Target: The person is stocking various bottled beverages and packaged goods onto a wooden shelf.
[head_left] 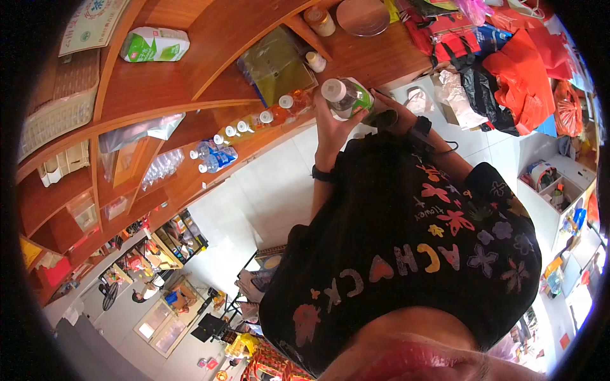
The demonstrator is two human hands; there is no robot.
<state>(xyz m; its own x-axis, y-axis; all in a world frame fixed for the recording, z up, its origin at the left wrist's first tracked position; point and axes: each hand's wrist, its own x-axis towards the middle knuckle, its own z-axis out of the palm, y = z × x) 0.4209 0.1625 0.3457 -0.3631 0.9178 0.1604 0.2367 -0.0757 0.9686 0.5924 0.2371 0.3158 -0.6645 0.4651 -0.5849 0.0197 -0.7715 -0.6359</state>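
Note:
My left hand [334, 130], with a dark band at the wrist, is closed around a clear bottle [345, 95] with a white cap and a green label. The cap faces up towards me. Just to the right, my right hand [395, 109] is bent beside the bottle, a black band on its wrist. Under its fingers shows a dark, rounded, greenish thing [384, 119]; I cannot tell what it is. Along the shelf edge left of my hands stand orange drink bottles [293, 103], smaller yellow ones [244, 129] and blue-labelled water bottles [217, 156].
The wooden shelf unit [222, 47] carries a green-and-white pack [155, 44], a flat olive packet [273, 63], a jar [319, 21] and a round clear lid [363, 16]. Red bags [524, 73] pile up at the right. Further off, a person [146, 291] is near other shelves.

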